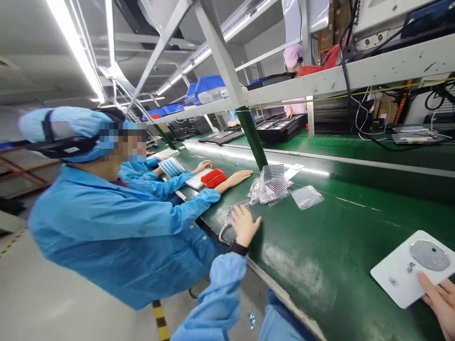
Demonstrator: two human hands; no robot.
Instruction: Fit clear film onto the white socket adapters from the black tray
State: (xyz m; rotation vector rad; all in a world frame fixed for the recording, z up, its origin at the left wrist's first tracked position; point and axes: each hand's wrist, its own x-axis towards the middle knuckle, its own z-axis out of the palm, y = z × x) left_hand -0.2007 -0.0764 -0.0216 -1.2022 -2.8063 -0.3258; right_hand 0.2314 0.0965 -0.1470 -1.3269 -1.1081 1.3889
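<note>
Here's the long green desk [320,246] running away from you at a slant, with a white steel shelf [302,87] above it. Across the belt, a co-worker [117,227] in a blue gown leans in. That co-worker's nearer hand [244,225], with a black watch [238,247] on the wrist, sits on a perforated metal sheet [236,210]. The other hand [238,177] lies flat just beside a red box [213,178]. Beyond it, there's a crumpled heap of clear plastic bags [266,187] and mesh sheets, with one flat bag [307,197] lying apart.

Right in front of you, near the desk's edge, is a white card [391,279], matte and square-cornered, its long axis angled from lower left toward upper right. A shiny grey oval disc [430,255] sits on it, toward the far corner. And there's your right hand [441,303], coming in at the frame's edge: open, not gripping, fingers [428,284] lightly extended and resting on the card's lower right edge.
</note>
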